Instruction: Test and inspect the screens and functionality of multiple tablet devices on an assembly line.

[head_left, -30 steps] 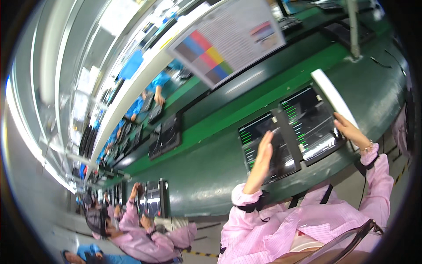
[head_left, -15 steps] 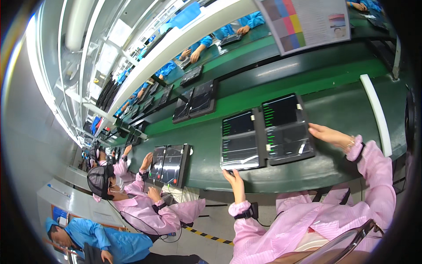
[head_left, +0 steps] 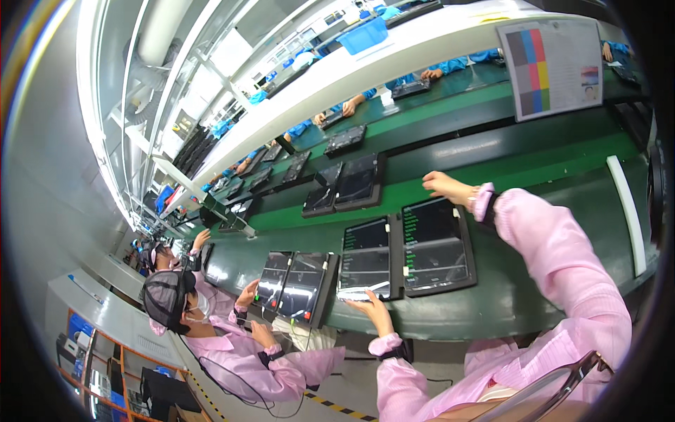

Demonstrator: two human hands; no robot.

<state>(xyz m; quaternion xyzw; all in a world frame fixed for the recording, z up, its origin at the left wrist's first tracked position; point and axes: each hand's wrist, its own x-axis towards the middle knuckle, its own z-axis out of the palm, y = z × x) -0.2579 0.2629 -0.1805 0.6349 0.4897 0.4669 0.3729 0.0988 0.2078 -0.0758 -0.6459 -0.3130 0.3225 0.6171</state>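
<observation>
Two tablet-like screens in dark trays lie side by side on the green bench before me, with rows of green text on their dark displays. At the near edge of the left tablet (head_left: 365,264), my left hand (head_left: 373,311) touches the corner, its fingers stretched out rather than wrapped round it. My right hand (head_left: 447,186) hovers by the far edge of the right tablet (head_left: 437,247). Its fingers reach leftward, apart, and nothing is in them. Clear film with glare covers the lower part of both screens.
Another pair of tablets (head_left: 304,285) lies to the left, where a co-worker in pink has hands on them. Further trays (head_left: 357,181) sit on the green belt beyond. A white strip (head_left: 626,211) lies at right. A printed sheet (head_left: 552,69) hangs from the shelf (head_left: 415,60).
My right hand has left the right tablet's side and moved to its far edge. My left hand stays at the left tablet's near edge. The view has shifted, and the person in blue is gone.
</observation>
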